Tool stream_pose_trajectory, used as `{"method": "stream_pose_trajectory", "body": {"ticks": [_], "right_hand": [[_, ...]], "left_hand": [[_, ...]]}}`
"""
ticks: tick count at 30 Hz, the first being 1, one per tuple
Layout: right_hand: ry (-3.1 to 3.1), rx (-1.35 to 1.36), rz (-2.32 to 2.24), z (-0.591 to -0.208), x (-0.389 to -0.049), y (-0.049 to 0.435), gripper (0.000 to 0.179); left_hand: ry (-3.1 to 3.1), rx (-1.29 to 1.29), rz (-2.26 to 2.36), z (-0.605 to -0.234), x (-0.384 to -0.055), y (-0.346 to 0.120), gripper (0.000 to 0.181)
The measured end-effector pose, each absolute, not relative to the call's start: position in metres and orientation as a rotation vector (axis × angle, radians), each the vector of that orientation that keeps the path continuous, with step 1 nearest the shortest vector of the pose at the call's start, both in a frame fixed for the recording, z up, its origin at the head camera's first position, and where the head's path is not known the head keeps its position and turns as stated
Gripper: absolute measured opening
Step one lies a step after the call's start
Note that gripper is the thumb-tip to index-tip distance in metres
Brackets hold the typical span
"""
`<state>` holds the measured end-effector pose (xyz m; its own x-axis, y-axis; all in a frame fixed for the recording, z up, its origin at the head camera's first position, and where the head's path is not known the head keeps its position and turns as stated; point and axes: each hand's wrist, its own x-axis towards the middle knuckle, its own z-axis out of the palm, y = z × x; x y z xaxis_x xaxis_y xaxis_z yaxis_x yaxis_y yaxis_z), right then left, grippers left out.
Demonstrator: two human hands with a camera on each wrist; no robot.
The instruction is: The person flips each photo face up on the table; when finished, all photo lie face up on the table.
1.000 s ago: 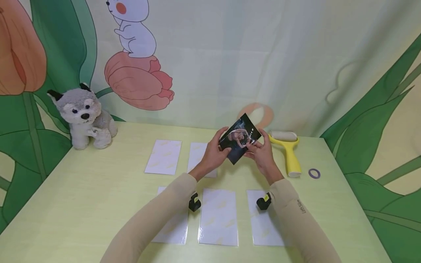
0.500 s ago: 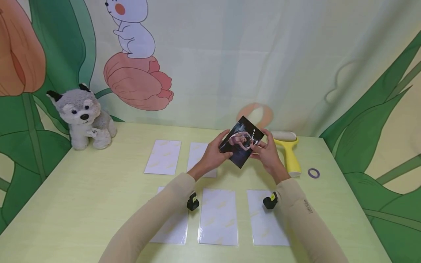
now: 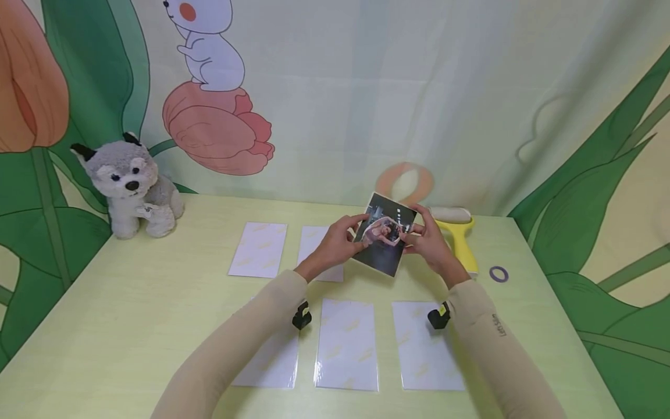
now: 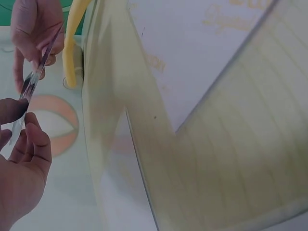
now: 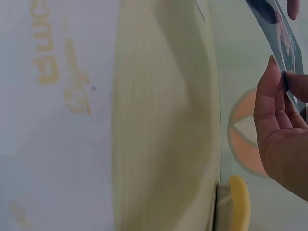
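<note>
– doing what, with the left hand (image 3: 337,240)?

– pinching the left edge of a dark photo print (image 3: 386,235), with the thumb on the picture side and the fingers curled behind.

– and with the right hand (image 3: 430,244)?

– pinching the opposite edge in the same way, thumb in front, fingers at the back.

– lying flat, or lifted?

– lifted over the far part of the table (image 3: 115,302), apart from its surface, and tilted clockwise in the head view; nearly edge-on between both hands in the left wrist view.

– below it, on the table?

– five white sheets (image 3: 346,346) with pale yellow lettering: two in the far row, three in the near row. partly hidden by the left hand and arm: the right one of the far row.

– to the right?

– a yellow-handled roller (image 3: 462,244), partly behind the right hand, then a small purple ring (image 3: 499,274) just beside it.

– to the left?

– a grey-and-white plush dog (image 3: 128,189) at the far corner, in front of a flower-patterned backdrop (image 3: 340,116).
</note>
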<state>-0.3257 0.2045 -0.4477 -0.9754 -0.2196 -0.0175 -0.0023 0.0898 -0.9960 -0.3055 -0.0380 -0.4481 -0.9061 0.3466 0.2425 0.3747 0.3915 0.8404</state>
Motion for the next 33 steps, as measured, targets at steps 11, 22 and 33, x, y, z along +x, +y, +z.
{"method": "stream_pose_trajectory", "body": {"ticks": [11, 22, 33], "right_hand": [[2.346, -0.247, -1.767, -0.447, -0.333, 0.213, 0.078], [2.546, -0.201, -1.467, -0.455, -0.341, 0.219, 0.079], [2.627, -0.143, -1.215, -0.462, -0.343, 0.222, 0.075]], "left_hand": [[-2.789, -0.67, -1.457, -0.457, -0.307, -0.032, 0.059], [-3.003, -0.623, -1.212, -0.468, -0.305, -0.017, 0.062], [-3.142, -0.581, -1.063, -0.468, -0.302, -0.003, 0.06]]}}
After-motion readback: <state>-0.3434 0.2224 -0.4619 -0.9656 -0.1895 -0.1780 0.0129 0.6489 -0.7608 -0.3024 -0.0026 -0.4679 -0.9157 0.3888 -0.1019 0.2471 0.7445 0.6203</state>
